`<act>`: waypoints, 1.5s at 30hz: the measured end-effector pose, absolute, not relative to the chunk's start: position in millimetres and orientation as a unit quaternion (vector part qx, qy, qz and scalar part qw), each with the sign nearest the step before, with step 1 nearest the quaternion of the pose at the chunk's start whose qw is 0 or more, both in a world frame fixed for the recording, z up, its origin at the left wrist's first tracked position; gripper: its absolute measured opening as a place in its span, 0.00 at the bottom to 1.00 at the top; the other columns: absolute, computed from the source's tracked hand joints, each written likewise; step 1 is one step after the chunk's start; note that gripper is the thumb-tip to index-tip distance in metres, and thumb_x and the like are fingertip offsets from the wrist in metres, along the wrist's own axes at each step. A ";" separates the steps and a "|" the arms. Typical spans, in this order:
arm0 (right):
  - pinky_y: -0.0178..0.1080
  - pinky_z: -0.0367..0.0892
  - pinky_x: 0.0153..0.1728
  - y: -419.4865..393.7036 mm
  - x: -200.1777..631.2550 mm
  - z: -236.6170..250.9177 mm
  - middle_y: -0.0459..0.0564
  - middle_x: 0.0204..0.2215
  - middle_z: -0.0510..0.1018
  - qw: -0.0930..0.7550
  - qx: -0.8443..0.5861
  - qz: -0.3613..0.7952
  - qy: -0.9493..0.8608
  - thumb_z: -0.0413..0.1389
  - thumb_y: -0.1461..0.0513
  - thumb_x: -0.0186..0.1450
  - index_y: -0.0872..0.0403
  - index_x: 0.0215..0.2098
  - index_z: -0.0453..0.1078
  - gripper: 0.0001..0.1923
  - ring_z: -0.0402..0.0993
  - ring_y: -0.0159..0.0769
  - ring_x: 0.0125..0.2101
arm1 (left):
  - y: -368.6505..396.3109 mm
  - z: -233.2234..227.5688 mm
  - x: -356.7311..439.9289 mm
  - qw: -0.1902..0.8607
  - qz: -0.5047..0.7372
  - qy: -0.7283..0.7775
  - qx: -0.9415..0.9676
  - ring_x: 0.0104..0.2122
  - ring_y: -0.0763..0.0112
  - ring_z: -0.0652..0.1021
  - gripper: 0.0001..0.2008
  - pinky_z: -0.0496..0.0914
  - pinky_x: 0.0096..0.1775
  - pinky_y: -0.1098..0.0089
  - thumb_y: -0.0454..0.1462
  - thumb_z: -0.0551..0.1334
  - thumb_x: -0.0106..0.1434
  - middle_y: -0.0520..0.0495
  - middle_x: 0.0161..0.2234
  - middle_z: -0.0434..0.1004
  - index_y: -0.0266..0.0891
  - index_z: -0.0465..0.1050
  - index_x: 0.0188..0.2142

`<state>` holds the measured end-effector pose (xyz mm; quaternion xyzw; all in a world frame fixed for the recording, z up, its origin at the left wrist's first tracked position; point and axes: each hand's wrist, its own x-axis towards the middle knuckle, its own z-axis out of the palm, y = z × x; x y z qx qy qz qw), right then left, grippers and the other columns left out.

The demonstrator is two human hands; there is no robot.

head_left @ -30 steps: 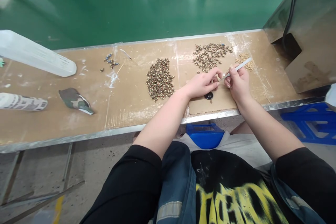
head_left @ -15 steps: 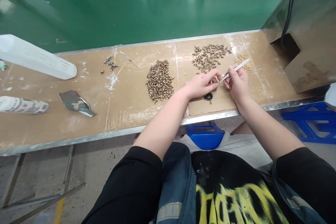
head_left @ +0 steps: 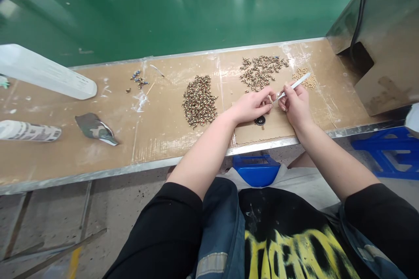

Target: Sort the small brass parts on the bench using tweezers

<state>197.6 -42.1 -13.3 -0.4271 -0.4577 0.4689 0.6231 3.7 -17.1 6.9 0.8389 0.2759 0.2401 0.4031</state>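
My left hand (head_left: pixel 252 105) rests on a small cardboard sheet (head_left: pixel 271 128), its fingertips pinched on a tiny brass-coloured part that I can barely see. My right hand (head_left: pixel 296 103) grips a thin white stick tool (head_left: pixel 294 85) whose tip meets the left fingertips. A small black round disc (head_left: pixel 260 120) lies on the cardboard just below the hands. A dense heap of brass parts (head_left: pixel 199 100) lies left of the hands. A looser heap of brass parts (head_left: pixel 260 71) lies behind them. A little pile of paler beads (head_left: pixel 306 78) sits behind the right hand.
The brown bench (head_left: pixel 157 126) has a metal front edge, with a green conveyor belt (head_left: pixel 183 13) behind. At left lie a white plastic piece (head_left: pixel 46 73), a rolled label tube (head_left: pixel 29 131) and a camouflage scrap (head_left: pixel 94 127). A metal housing (head_left: pixel 382 43) stands right. A blue bin (head_left: pixel 255 169) sits under the bench.
Both hands stay at the same spot with the tool tip at the left fingertips. The view has shifted slightly; nothing on the bench has moved.
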 end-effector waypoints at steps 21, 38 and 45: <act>0.31 0.55 0.15 -44.4 194.2 -8.9 0.35 0.15 0.61 0.611 -0.432 0.467 -0.471 0.69 0.39 0.62 0.49 0.31 0.64 0.27 0.54 0.25 0.13 | -18.1 11.1 4.4 0.370 0.218 0.299 0.852 0.36 0.66 0.80 0.08 0.70 0.43 0.63 0.36 0.59 0.70 0.52 0.36 0.83 0.44 0.70 0.49; 0.30 0.52 0.13 -45.4 190.5 -4.5 0.35 0.13 0.64 0.627 -0.425 0.498 -0.421 0.73 0.41 0.56 0.51 0.29 0.67 0.28 0.56 0.24 0.12 | -16.3 9.6 2.1 0.431 0.225 0.287 0.825 0.34 0.70 0.82 0.09 0.72 0.43 0.66 0.38 0.60 0.71 0.53 0.35 0.85 0.45 0.66 0.50; 0.31 0.50 0.13 -46.4 192.9 -6.5 0.39 0.14 0.67 0.618 -0.450 0.506 -0.399 0.72 0.37 0.54 0.52 0.29 0.70 0.30 0.58 0.25 0.12 | -16.7 5.8 2.3 0.490 0.251 0.300 0.779 0.44 0.66 0.85 0.11 0.73 0.50 0.64 0.39 0.61 0.71 0.48 0.42 0.88 0.43 0.67 0.52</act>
